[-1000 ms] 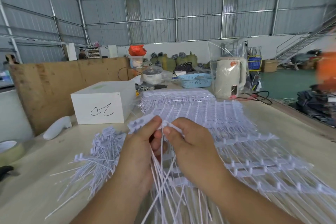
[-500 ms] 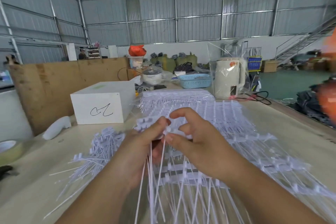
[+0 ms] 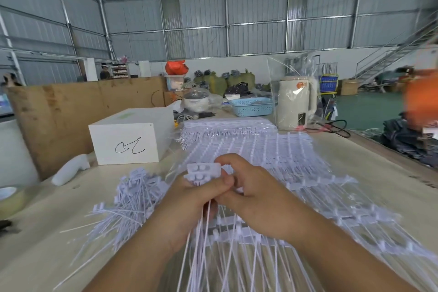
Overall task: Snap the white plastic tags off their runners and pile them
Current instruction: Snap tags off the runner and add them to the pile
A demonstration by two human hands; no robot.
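Mid-snap: left hand (image 3: 189,199) gripping a bundle of tags (image 3: 203,173) above the desk (image 3: 379,173), right hand (image 3: 246,187) fingers seemingly pinching one head. Next: twisting free, dropping onto the pile (image 3: 132,194) at left.

- Being held up in a small bundle (image 3: 203,174) at centre: white plastic tags with flat rectangular heads bearing round bumps, thin tails hanging down toward the near edge.
- Lying in a loose heap (image 3: 132,197) on the table to the left: snapped-off tags, heads mostly pointing away, thin tails fanning out toward the near left.
- Spreading in overlapping sheets (image 3: 296,173) across the table ahead and to the right: tags joined to their runners, rows of small heads along straight bars, tails running toward the near edge.
- Sitting at the far end of the sheets: a thicker stack (image 3: 227,127) of runners, lying flat.
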